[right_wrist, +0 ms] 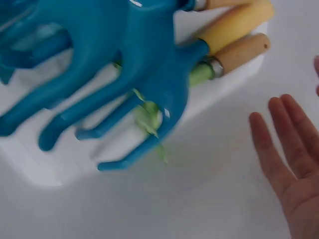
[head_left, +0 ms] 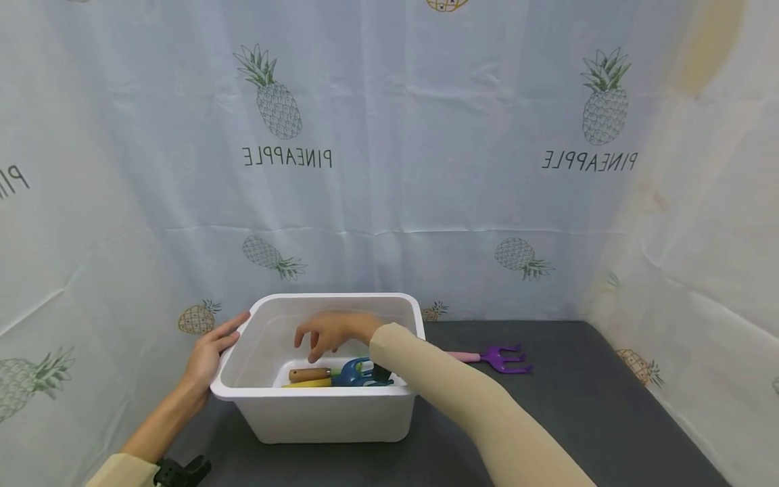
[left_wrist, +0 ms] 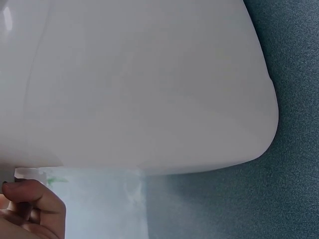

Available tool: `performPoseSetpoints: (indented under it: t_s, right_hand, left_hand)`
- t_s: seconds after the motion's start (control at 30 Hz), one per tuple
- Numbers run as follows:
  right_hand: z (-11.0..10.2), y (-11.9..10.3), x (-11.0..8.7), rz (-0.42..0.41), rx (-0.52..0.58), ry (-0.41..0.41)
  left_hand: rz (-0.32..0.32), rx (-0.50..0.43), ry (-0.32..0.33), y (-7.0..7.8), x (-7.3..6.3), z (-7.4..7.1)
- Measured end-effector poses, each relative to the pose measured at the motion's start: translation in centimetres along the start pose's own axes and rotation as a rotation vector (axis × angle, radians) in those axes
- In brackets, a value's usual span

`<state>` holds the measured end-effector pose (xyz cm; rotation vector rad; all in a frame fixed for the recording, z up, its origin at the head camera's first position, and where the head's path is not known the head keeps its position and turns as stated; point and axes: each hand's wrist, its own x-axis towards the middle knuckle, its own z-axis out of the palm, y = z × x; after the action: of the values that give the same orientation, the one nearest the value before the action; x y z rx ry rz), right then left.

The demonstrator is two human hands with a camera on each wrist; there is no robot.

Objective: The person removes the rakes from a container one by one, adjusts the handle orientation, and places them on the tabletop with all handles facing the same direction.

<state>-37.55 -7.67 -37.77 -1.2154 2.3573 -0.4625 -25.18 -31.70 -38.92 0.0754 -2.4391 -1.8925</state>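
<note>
My left hand [head_left: 207, 358] grips the left rim of a white plastic tub [head_left: 328, 416]; in the left wrist view its curled fingers [left_wrist: 42, 201] show at the tub's edge. Inside the tub lie several small garden hand rakes, blue-headed ones [right_wrist: 149, 64] with yellow and wooden handles [right_wrist: 244, 52], and a green tool [right_wrist: 147, 117] with a wooden handle partly hidden under the blue tines. Over them, within the tub, hovers my right hand [head_left: 331, 331], holding nothing, its fingers apart and loosely bent, beside the handle ends in the right wrist view.
To the right of the tub, a purple hand rake [head_left: 502, 358] with a pink handle lies on the dark table [head_left: 584, 406]. White curtains [head_left: 389, 169] with pineapple prints stand behind and at both sides. A black wrist strap [head_left: 179, 471] is on my left arm.
</note>
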Motion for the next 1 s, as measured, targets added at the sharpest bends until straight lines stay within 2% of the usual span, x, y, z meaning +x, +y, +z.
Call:
performPoseSetpoints:
  t_s: [0.17,0.33,0.53,0.73,1.0]
  right_hand:
    - [0.7,0.3,0.4,-0.01,0.016,-0.037]
    - [2.2,1.3,1.2,0.007,0.032,-0.109]
    - [3.1,1.3,1.1,0.021,0.119,-0.168]
    - [3.6,1.5,1.2,0.028,0.137,-0.177]
    - [3.7,1.2,1.1,0.038,0.072,-0.158]
  left_hand:
    - [-0.004,0.002,0.003,0.2,0.1,-0.1]
    - [-0.003,0.001,-0.001,0.3,-0.1,-0.1]
    - [-0.008,-0.008,0.002,0.3,-0.2,0.1]
    - [-0.013,-0.002,0.0,0.2,-0.2,0.1]
    - [-0.009,0.022,0.003,0.4,-0.3,0.1]
